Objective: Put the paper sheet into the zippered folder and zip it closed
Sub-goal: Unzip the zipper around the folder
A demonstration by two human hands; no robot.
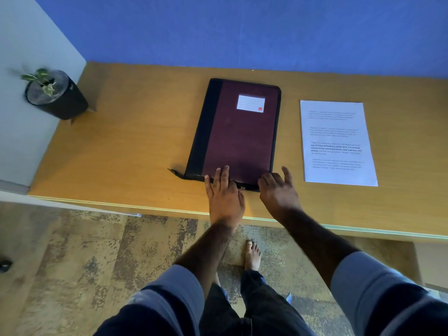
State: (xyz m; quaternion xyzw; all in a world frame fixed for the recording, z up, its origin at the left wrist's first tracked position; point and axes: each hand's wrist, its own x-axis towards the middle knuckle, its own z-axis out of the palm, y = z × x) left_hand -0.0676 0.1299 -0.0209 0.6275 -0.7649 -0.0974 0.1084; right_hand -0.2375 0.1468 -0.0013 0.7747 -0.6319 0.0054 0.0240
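Note:
A maroon zippered folder (238, 134) with a black spine and a white label lies flat and closed in the middle of the wooden desk. My left hand (224, 192) rests flat on its near edge, fingers spread. My right hand (278, 190) sits at the folder's near right corner, fingers loosely curled beside the small metal zipper pull (242, 188) that shows between the two hands. The printed paper sheet (337, 143) lies flat on the desk to the right of the folder, apart from it.
A small potted plant (54, 93) in a dark pot stands at the desk's far left corner. A blue wall backs the desk (121, 151). Its near edge runs just below my hands, with patterned floor and my bare feet beneath.

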